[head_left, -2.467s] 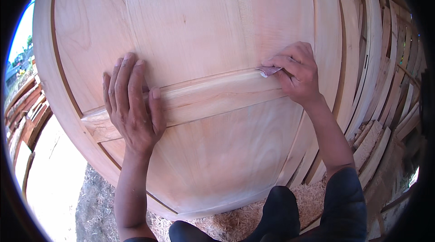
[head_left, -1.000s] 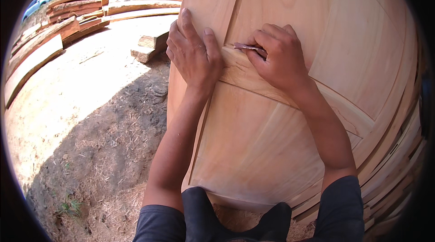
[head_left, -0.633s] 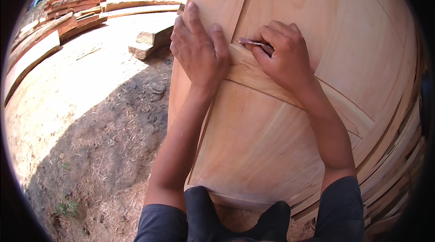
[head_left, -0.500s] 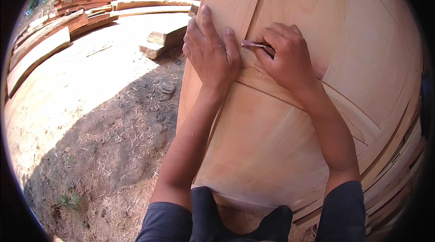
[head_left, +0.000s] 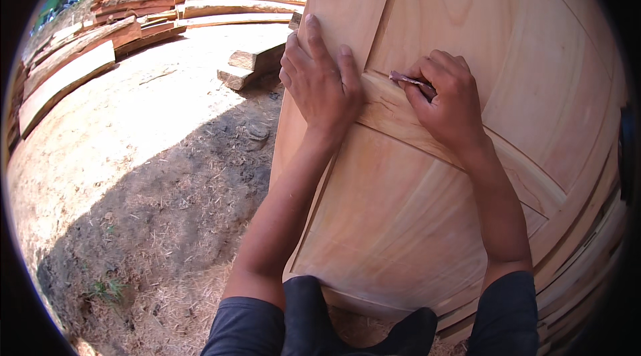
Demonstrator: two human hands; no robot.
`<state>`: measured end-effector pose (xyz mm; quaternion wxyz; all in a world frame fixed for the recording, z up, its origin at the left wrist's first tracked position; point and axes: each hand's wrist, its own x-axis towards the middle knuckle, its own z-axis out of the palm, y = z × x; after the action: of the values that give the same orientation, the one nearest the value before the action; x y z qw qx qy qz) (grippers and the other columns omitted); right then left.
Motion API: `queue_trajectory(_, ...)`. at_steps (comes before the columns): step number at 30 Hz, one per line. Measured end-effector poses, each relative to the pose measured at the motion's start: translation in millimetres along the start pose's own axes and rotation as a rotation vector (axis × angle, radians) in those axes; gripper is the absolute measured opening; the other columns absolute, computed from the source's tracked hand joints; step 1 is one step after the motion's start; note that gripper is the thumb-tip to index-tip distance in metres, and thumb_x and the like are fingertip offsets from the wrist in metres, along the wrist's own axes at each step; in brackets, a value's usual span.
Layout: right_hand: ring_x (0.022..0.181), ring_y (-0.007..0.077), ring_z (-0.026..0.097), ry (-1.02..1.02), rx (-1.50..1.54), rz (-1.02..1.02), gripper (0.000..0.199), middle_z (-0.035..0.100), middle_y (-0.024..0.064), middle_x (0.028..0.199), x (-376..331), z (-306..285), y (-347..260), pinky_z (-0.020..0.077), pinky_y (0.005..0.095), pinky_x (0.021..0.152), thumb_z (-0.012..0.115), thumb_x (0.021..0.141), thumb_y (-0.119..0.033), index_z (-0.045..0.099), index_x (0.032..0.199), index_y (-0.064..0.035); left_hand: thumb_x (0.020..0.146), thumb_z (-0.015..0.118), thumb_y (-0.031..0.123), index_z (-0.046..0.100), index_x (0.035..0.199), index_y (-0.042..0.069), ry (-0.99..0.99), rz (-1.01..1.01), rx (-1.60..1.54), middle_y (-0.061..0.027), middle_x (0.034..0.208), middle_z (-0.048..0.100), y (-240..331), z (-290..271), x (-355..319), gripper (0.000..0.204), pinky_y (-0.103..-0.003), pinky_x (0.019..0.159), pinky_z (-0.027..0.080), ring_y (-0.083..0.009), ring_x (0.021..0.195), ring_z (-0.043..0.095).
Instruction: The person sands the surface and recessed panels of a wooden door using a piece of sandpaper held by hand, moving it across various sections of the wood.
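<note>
Folded purplish-brown abrasive-looking sheet (head_left: 399,77): at the upper edge of the pale wooden crossrail (head_left: 387,104), by its left end, where rail meets upper panel. Folded, probably, so it makes a stiff, narrow edge for that line. Your right hand (head_left: 446,99) is closed on it, thumb against curled fingers, leaving just the tip poking out left; short grip likely for control. Your left hand (head_left: 322,86) grips nothing: open, fingers loosely spread, back up, laid on the left side board of the pale wooden panelled door (head_left: 400,202), seemingly to steady it. Can't tell if the outer fingertips wrap the edge. Door slopes up away from you; your dark-clothed knees (head_left: 307,316) sit at its near end, maybe bracing it. Further out: stacked long boards (head_left: 587,269) right, shaving-strewn brown soil (head_left: 167,202) left, rough sawn timber blocks (head_left: 244,62) beyond your left hand, piled orange-brown planks (head_left: 227,9) behind.
</note>
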<state>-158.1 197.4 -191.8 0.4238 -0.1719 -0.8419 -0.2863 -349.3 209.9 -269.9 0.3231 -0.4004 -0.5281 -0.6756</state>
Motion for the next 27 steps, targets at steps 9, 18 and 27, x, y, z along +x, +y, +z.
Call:
queue_trajectory(9, 0.081, 0.0282, 0.065, 0.006, -0.009, -0.026, 0.015, 0.065, 0.0064, 0.081, -4.4, -3.8, 3.6, 0.0448, 0.0446, 0.079, 0.081, 0.089, -0.017, 0.07, 0.087, -0.0081, 0.106, 0.055, 0.036, 0.038, 0.166, 0.007, 0.003, 0.014, -0.022, -0.0309, 0.153, 0.044, -3.6, 1.5, 0.1, 0.069, -0.059, 0.116, 0.032, -0.0469, 0.137, 0.047)
queue_trajectory(18, 0.082, 0.0277, 0.065, 0.023, -0.007, -0.09, 0.013, 0.066, 0.0067, 0.081, 10.7, 13.4, -1.6, 0.0453, 0.0441, 0.078, 0.08, 0.09, -0.014, 0.07, 0.087, -0.0073, 0.107, 0.053, 0.033, 0.041, 0.164, 0.007, 0.004, -0.002, -0.061, -0.0288, 0.153, 0.047, 2.1, 2.1, -3.1, 0.064, -0.059, 0.119, 0.03, -0.0451, 0.14, 0.047)
queue_trajectory(27, 0.083, 0.0278, 0.065, 0.075, -0.056, -0.082, 0.015, 0.065, 0.0066, 0.082, 8.9, 18.6, -1.6, 0.0458, 0.044, 0.079, 0.08, 0.091, -0.018, 0.07, 0.086, -0.0078, 0.106, 0.057, 0.037, 0.041, 0.164, 0.009, 0.036, 0.035, -0.057, -0.0283, 0.151, 0.047, 0.4, 6.9, -5.0, 0.066, -0.059, 0.117, 0.032, -0.0443, 0.135, 0.049)
